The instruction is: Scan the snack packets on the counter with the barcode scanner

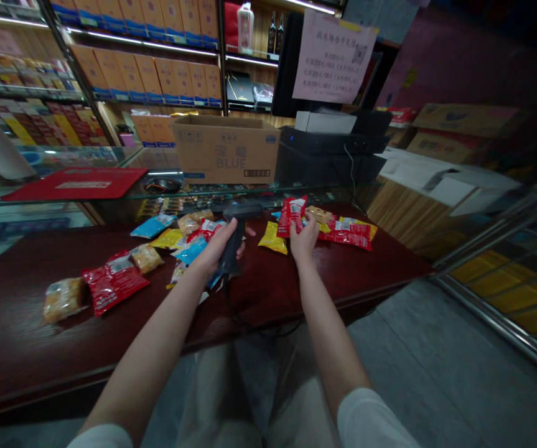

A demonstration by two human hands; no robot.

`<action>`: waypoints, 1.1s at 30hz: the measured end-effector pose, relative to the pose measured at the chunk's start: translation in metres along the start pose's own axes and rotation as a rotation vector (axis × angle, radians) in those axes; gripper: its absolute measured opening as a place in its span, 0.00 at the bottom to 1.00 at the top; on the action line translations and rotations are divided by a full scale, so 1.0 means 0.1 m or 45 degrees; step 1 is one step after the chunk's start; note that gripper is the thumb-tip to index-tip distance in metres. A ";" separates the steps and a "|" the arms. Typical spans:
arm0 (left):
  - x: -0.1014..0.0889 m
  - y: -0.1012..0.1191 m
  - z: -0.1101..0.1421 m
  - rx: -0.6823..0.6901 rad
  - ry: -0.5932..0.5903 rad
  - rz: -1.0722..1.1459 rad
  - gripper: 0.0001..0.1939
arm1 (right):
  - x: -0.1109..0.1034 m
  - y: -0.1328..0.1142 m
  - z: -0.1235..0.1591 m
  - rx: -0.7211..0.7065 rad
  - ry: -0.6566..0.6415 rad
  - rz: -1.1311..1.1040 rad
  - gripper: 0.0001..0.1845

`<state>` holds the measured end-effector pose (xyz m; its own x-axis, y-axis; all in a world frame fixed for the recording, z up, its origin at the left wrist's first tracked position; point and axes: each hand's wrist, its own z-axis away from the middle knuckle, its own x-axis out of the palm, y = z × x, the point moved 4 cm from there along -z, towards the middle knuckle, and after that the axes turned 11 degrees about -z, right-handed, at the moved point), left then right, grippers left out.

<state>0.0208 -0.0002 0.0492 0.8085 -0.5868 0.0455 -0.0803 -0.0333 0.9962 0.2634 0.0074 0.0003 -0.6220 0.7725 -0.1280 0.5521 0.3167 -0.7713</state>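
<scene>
My left hand (219,246) is wrapped round the handle of a black barcode scanner (236,233), whose head points right and whose cable hangs down over the table edge. In my right hand (306,236) is a red snack packet (291,214), held up with a white barcode label showing near its top. Just left of that hand lies a yellow packet (274,238). Beyond it are a wrapped pastry (320,214) and more red packets (354,233). Under and behind the scanner, blue (191,251), yellow and red packets lie in a loose pile, partly hidden by my left hand.
A dark red wooden table (268,283) carries everything. To the left lie a large red packet (116,283) and a wrapped bread (64,300). Behind stand a cardboard box (226,152), a mouse (162,185), a red folder (76,183) and a monitor with a paper notice (333,59). A metal rack (501,305) stands right.
</scene>
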 end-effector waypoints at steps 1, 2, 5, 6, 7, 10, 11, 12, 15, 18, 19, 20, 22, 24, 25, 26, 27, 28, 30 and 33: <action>-0.08 0.03 0.01 0.008 0.040 -0.033 0.34 | -0.06 0.00 -0.03 -0.004 0.052 0.093 0.26; -0.17 0.06 0.02 0.011 0.070 -0.062 0.33 | -0.11 0.00 -0.05 0.000 0.097 0.170 0.26; -0.50 0.12 0.08 -0.026 0.117 -0.113 0.29 | -0.18 -0.05 -0.07 -0.039 0.123 0.277 0.24; -0.61 0.13 0.10 -0.049 0.150 -0.113 0.27 | -0.18 -0.08 -0.05 -0.080 0.091 0.286 0.23; -0.72 0.13 0.13 -0.078 0.194 -0.101 0.26 | -0.16 -0.13 -0.02 -0.129 0.048 0.289 0.21; -0.97 0.07 0.23 -0.195 0.331 -0.011 0.24 | -0.04 -0.31 0.11 -0.279 -0.125 0.300 0.18; -1.02 0.03 0.25 -0.228 0.356 0.029 0.24 | 0.03 -0.37 0.17 -0.325 -0.194 0.300 0.17; -1.04 0.00 0.26 -0.249 0.367 0.070 0.25 | 0.10 -0.44 0.22 -0.367 -0.269 0.292 0.16; -1.04 -0.07 0.26 -0.240 0.352 0.145 0.26 | 0.43 -0.61 0.36 -0.453 -0.541 0.205 0.17; -1.03 -0.11 0.22 -0.238 0.326 0.162 0.28 | 0.86 -0.70 0.45 -0.393 -0.800 0.143 0.21; -1.03 -0.12 0.21 -0.244 0.320 0.159 0.28 | 1.00 -0.71 0.48 -0.351 -0.880 0.155 0.21; -1.04 -0.13 0.20 -0.249 0.317 0.155 0.29 | 1.13 -0.71 0.50 -0.313 -0.955 0.181 0.22; -1.06 -0.15 0.20 -0.239 0.335 0.141 0.30 | 1.31 -0.70 0.53 -0.240 -1.064 0.229 0.22; -1.09 -0.16 0.21 -0.209 0.369 0.125 0.30 | 1.34 -0.65 0.51 -0.142 -1.072 0.211 0.24; -1.10 -0.16 0.21 -0.185 0.381 0.111 0.30 | 1.30 -0.61 0.48 -0.079 -1.027 0.166 0.25; -1.11 -0.15 0.21 -0.155 0.383 0.091 0.30 | 1.23 -0.56 0.44 -0.018 -0.950 0.101 0.24; -1.10 -0.14 0.21 -0.118 0.382 0.064 0.30 | 1.13 -0.51 0.38 0.030 -0.848 0.026 0.24; -1.10 -0.12 0.20 -0.078 0.380 0.028 0.29 | 1.01 -0.45 0.32 0.058 -0.729 -0.051 0.24; -1.06 -0.08 0.18 -0.017 0.384 -0.065 0.28 | 0.74 -0.36 0.21 0.053 -0.490 -0.176 0.23; -0.95 -0.02 0.17 0.045 0.364 -0.171 0.24 | 0.45 -0.25 0.11 0.021 -0.299 -0.216 0.24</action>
<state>-0.0654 0.0420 0.0416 0.9439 -0.3244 -0.0620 0.0219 -0.1258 0.9918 0.2154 0.0279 0.0068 -0.8174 0.5599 -0.1356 0.4210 0.4199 -0.8040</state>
